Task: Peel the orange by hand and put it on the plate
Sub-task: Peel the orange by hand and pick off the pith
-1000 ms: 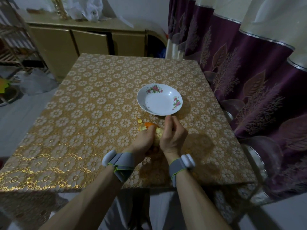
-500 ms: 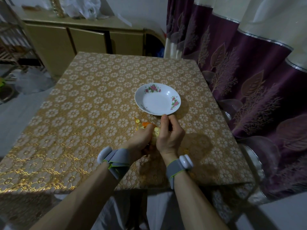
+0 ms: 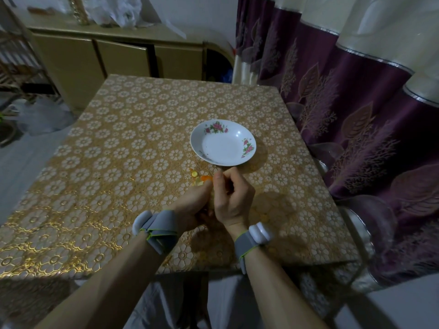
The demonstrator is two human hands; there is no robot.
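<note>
So here both hands are bunched together over the near middle of the worktop (image 3: 118, 162), the one with the gold tablecloth covered in white flower shapes. The left hand (image 3: 190, 207) is curled around the round orange fruit (image 3: 211, 203) from underneath, and the right hand (image 3: 231, 198) is closed over it from the other side, fingers tucked in like it's pinching or picking at the skin. Honestly you can barely see the fruit, just a pale yellowish sliver between the two palms, so I can't tell how much peel is left on it.

What you can see: a few small bits of bright orange peel (image 3: 205, 178) and yellowish scraps (image 3: 194, 174) lying on the cloth just beyond the fingertips, between the hands and the dish. So my read is the peeling is well started but not finished, since both hands are clamped on it rather than heading anywhere.

The white shallow plate with pink flower prints on the rim (image 3: 202, 141) sits near, just past the hands, with nothing in it. So the last part, setting the peeled fruit down in it, isn't done yet. Short reach when it's time.
</note>
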